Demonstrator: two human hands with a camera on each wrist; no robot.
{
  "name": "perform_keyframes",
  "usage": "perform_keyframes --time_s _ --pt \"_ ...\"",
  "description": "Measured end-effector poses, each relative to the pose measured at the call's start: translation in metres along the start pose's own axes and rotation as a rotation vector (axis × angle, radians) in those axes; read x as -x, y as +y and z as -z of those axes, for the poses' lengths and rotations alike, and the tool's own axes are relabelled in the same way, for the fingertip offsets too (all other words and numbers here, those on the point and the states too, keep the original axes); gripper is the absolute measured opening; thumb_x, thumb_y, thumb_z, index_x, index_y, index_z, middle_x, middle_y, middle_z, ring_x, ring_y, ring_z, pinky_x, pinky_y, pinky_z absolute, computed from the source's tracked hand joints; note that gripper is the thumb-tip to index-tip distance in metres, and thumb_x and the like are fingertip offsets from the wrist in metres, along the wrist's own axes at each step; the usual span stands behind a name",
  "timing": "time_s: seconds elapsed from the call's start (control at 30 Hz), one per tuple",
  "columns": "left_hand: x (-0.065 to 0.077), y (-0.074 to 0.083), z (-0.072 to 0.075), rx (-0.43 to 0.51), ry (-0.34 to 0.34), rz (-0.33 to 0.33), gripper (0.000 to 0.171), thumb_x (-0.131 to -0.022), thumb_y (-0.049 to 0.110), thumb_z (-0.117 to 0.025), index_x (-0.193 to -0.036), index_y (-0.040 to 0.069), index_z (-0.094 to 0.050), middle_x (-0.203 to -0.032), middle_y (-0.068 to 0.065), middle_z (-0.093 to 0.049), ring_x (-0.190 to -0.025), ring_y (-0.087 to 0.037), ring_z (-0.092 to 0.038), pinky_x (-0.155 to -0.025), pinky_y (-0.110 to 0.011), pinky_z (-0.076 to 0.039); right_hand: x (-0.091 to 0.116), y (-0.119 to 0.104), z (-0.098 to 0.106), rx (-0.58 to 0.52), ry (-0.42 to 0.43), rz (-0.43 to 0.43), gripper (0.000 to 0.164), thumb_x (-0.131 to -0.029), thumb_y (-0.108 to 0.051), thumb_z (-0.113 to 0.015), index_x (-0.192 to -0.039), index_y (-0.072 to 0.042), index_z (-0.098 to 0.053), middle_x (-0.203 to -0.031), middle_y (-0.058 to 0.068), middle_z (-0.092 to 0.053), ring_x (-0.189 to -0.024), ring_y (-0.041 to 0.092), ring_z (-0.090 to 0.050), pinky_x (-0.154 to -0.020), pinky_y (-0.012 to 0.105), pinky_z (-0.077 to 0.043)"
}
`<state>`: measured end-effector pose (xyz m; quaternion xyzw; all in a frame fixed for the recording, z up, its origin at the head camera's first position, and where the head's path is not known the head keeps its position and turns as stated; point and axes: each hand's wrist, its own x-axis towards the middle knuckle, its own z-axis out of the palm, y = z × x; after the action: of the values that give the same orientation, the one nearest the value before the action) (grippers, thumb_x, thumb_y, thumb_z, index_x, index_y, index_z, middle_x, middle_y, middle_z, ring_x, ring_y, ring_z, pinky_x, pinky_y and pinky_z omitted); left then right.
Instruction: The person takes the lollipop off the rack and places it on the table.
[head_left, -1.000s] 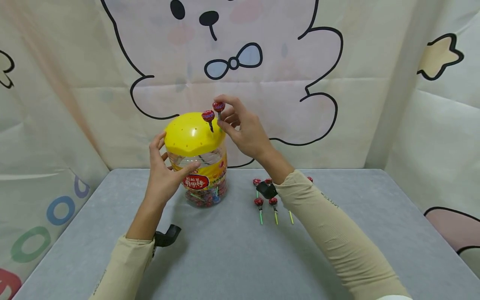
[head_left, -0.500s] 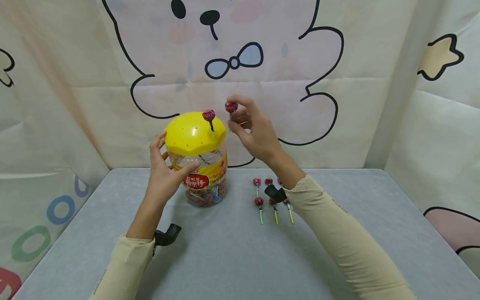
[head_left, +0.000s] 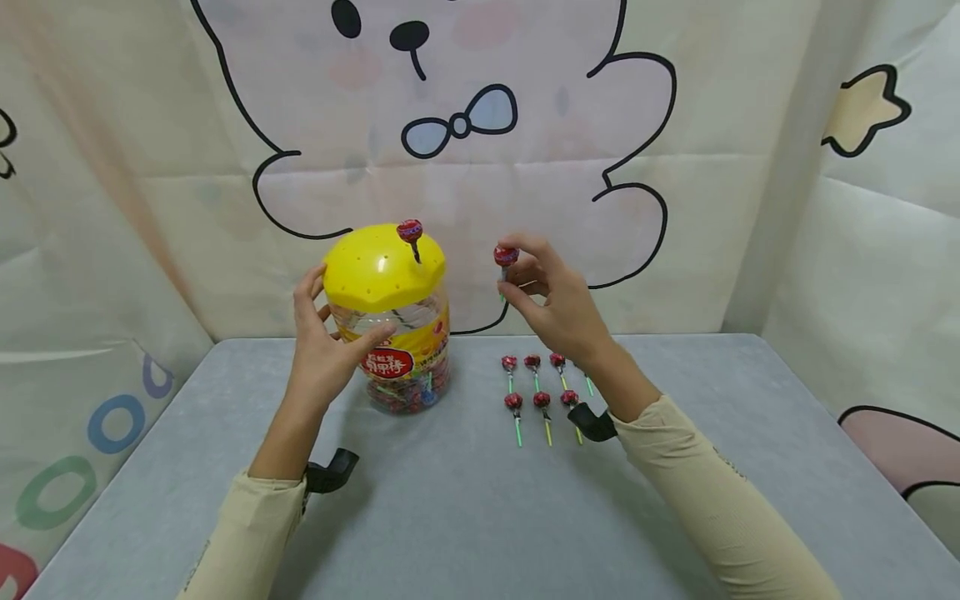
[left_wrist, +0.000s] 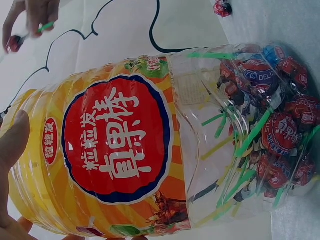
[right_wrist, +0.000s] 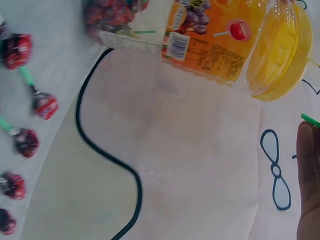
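My left hand (head_left: 324,360) grips the side of a clear plastic jar (head_left: 426,343) with an orange-yellow label, thumb in front and fingers round the far side. Wrapped lollipops (left_wrist: 282,132) fill the jar's bottom. On its yellow domed lid (head_left: 367,271), dotted with small holes, one red-wrapped lollipop (head_left: 409,231) stands upright. To the right of the jar, above the table, my right hand (head_left: 562,308) pinches another red lollipop (head_left: 506,256), head up, its green stick pointing down. In the right wrist view only a bit of that green stick (right_wrist: 310,120) shows beside a finger.
Several lollipops lie in two rows on the grey table (head_left: 450,500), right of the jar; the nearer row includes a green-stick lollipop (head_left: 513,402). My right forearm partly covers the rows. A cartoon-printed curtain (head_left: 525,192) hangs behind the table.
The right hand has pulled away from the lid with its lollipop, moving right and lower, over toward the rows. One lollipop stays on the lid. The left hand keeps its hold on the jar.
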<state>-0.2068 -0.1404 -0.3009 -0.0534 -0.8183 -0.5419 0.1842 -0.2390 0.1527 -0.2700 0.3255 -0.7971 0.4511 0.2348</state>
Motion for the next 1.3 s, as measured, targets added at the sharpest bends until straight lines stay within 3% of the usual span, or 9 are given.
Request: perform_keyframes --time_s 0.33,0.67,0.83,1.3 --pt "-0.001 0.0 -0.001 -0.005 0.006 0.005 0.1 -0.084 0.027 -0.081 -0.152 0.041 -0.008 -0.161 -0.005 -0.014 -0.141 -0.04 -0.03 -0.107 -0.066 -0.038 0.039 0.015 0.019 0.041 -0.026 -0.046 0.052 -0.094 -0.007 -0.068 -0.139 -0.02 -0.048 -0.098 0.006 -0.072 -0.091 0.016 -0.069 -0.086 0.016 -0.055" --pt "-0.001 0.0 -0.001 0.008 0.009 -0.016 0.1 -0.084 0.028 -0.081 -0.152 0.04 -0.009 -0.161 -0.004 -0.014 -0.141 -0.041 -0.029 -0.106 -0.066 -0.038 0.069 0.016 0.048 0.18 -0.244 -0.17 0.056 -0.091 -0.014 -0.073 -0.141 -0.027 -0.052 -0.094 -0.006 -0.072 -0.085 0.007 -0.067 -0.075 0.031 -0.054" --pt "-0.001 -0.001 0.0 0.004 0.005 -0.013 0.1 -0.084 0.029 -0.081 -0.153 0.04 -0.008 -0.161 -0.004 -0.014 -0.141 -0.04 -0.029 -0.106 -0.066 -0.038 0.085 0.021 0.056 0.2 -0.239 -0.267 0.055 -0.092 -0.02 -0.073 -0.141 -0.031 -0.051 -0.094 -0.006 -0.073 -0.085 0.009 -0.066 -0.075 0.029 -0.053" --pt "-0.001 -0.001 -0.001 -0.008 -0.001 0.01 0.102 -0.084 0.03 -0.08 -0.153 0.041 -0.006 -0.162 -0.004 -0.012 -0.143 -0.041 -0.025 -0.107 -0.066 -0.037 0.096 0.041 0.072 0.21 -0.267 -0.373 0.055 -0.092 -0.02 -0.072 -0.141 -0.031 -0.051 -0.095 -0.002 -0.074 -0.085 0.015 -0.067 -0.074 0.029 -0.054"
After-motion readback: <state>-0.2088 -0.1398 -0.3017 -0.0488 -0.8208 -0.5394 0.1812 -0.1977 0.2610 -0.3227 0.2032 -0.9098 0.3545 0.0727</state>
